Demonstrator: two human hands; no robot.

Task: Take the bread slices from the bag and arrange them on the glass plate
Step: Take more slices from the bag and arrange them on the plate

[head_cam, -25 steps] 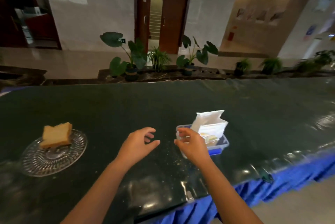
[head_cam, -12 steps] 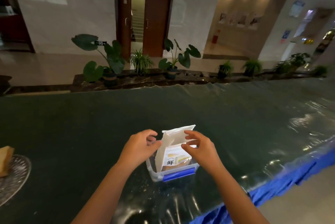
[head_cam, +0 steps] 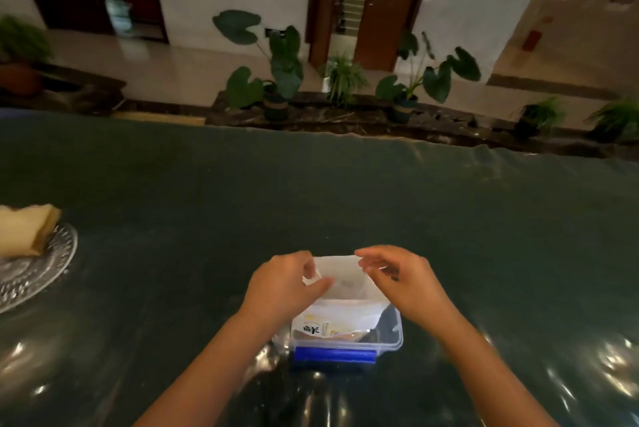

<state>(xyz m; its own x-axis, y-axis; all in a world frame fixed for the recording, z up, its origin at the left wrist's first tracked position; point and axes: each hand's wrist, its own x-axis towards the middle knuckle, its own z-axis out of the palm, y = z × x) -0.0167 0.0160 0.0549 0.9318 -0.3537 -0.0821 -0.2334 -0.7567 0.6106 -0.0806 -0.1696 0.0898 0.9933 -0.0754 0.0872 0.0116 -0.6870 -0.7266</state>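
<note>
**Both hands at the mouth of the bread bag**

I see my left hand (head_cam: 283,285) and right hand (head_cam: 404,283) meeting over the white bag (head_cam: 340,292), which stands upright inside a clear plastic box (head_cam: 390,333) with a blue clip (head_cam: 334,354) on its near side. The left fingers (head_cam: 313,283) are pinched on the left edge of the bag's folded top; the right fingers (head_cam: 368,255) curl onto its right corner, grasping the paper there. The bag's front panel carries a printed label, partly hidden by my left wrist. I cannot see any slices inside it from here.

The box sits on the dark, glossy bench (head_cam: 345,191), close to its near edge. Far to the left, well apart from the box, the glass plate (head_cam: 45,266) is cut off by the frame edge, and bread (head_cam: 26,229) already lies on it, leaning toward the rim.
</note>
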